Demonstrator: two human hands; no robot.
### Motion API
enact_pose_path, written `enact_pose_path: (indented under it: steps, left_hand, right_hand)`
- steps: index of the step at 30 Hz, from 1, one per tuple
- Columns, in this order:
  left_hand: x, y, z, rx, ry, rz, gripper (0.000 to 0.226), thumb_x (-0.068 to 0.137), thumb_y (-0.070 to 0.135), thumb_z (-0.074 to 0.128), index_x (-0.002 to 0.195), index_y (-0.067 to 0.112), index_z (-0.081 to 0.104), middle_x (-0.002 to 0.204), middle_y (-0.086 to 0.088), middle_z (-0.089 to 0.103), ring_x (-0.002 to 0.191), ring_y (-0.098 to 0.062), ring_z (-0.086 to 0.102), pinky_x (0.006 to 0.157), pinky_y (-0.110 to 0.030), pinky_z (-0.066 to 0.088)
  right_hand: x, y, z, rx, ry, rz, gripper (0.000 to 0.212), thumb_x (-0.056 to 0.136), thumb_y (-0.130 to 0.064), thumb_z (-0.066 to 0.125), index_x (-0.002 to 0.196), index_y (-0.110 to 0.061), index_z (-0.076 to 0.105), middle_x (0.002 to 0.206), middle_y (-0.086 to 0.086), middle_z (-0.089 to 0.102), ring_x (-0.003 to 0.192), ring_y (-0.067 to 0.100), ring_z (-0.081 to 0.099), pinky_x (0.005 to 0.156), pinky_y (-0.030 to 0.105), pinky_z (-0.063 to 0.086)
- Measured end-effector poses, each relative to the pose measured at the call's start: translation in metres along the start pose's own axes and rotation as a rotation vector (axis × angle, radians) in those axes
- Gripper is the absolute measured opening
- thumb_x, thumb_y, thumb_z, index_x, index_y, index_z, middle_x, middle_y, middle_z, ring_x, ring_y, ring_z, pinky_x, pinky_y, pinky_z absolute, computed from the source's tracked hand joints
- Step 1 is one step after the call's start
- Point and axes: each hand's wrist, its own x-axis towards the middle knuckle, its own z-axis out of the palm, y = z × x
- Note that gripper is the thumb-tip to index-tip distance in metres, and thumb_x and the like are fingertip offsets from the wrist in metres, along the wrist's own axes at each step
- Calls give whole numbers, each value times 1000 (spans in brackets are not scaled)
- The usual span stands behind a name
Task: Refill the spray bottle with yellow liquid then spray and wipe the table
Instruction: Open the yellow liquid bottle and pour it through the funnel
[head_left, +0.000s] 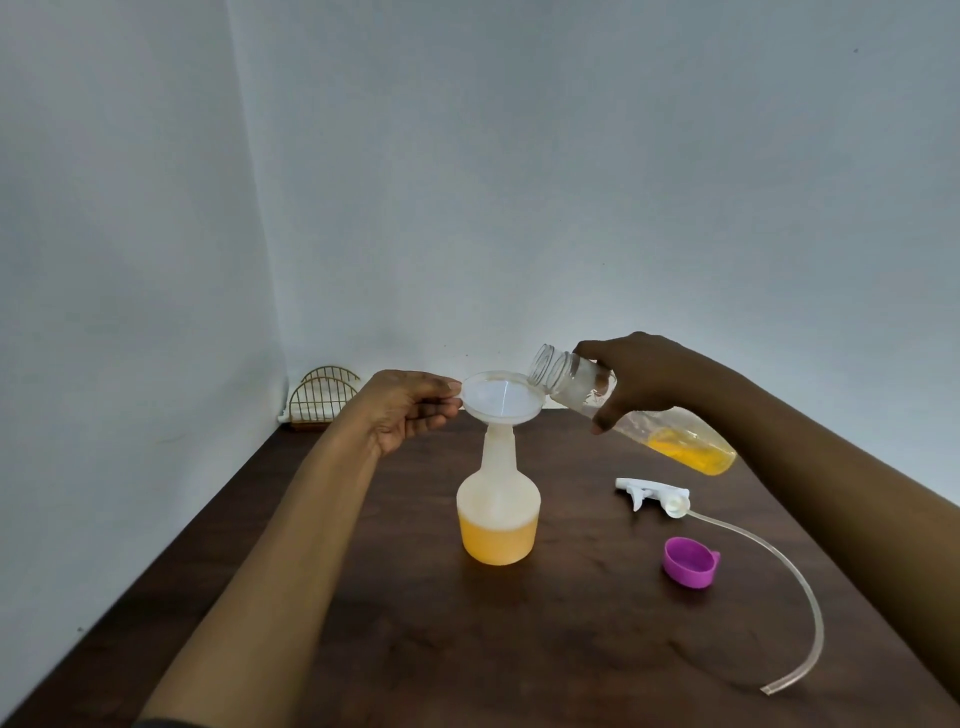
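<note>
A translucent spray bottle (497, 512) stands uncapped on the dark wooden table (415, 649), its lower part filled with yellow liquid. A white funnel (501, 397) sits in its neck. My left hand (410, 410) pinches the funnel's left rim. My right hand (631, 382) grips a clear refill bottle (644, 415), tilted with its open mouth raised beside the funnel's right rim. A little yellow liquid lies at that bottle's low base end. No stream is visible.
The white spray head (655, 496) lies right of the bottle, its long clear tube (795, 587) curving toward the table's near right edge. A purple cap (690, 562) lies upturned nearby. A gold wire rack (323, 397) stands in the far left corner against the wall.
</note>
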Motion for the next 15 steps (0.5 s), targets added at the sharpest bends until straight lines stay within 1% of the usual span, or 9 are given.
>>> enact_pose_path:
  steps: [2,4,7,9,11,15]
  left_hand:
    - [0,0,1,1,-2,2,5,82,2,64,80,2,68,57,-5,70,48,-7,65,44,-17,52]
    - [-1,0,2,0,-2,3,4,82,2,64,80,2,68,57,-5,70,48,-7,65,43,-17,51]
    - [-1,0,1,-1,-2,2,5,82,2,64,80,2,68,57,-5,70,48,-7,65,43,-17,51]
    - [-1,0,1,-2,-3,0,6,82,1,64,79,2,68,57,-5,70,48,-7,65,43,-16,51]
    - [-1,-1,1,-5,-6,-1,7,83,1,63,79,2,68,57,-5,70,48,-7,65,43,-16,51]
    - [-1,-1,1,-9,-10,0,7,82,1,64,78,3,68,57,-5,70,48,-7,65,43,-16,51]
  right_hand:
    - [1,-2,-4,-56,3,5,71,62,-42,81,122,-26,46,96,-6,59,85,17,46,72,31,43]
    - [2,-3,-7,-104,6,1,72,61,-42,81,122,-29,46,100,-6,61,87,16,45,74,32,45]
    - [5,-5,-11,-183,16,-8,73,62,-41,80,125,-31,44,106,-5,63,87,15,44,68,29,40]
    - [6,-7,-13,-220,24,-15,73,63,-41,80,125,-32,44,106,-5,63,90,16,48,66,27,37]
    - [6,-8,-14,-240,28,-15,73,63,-40,80,125,-33,43,106,-5,63,96,18,52,65,27,36]
    - [7,-9,-16,-265,36,-11,75,63,-39,80,127,-34,42,108,-4,62,103,19,52,64,27,34]
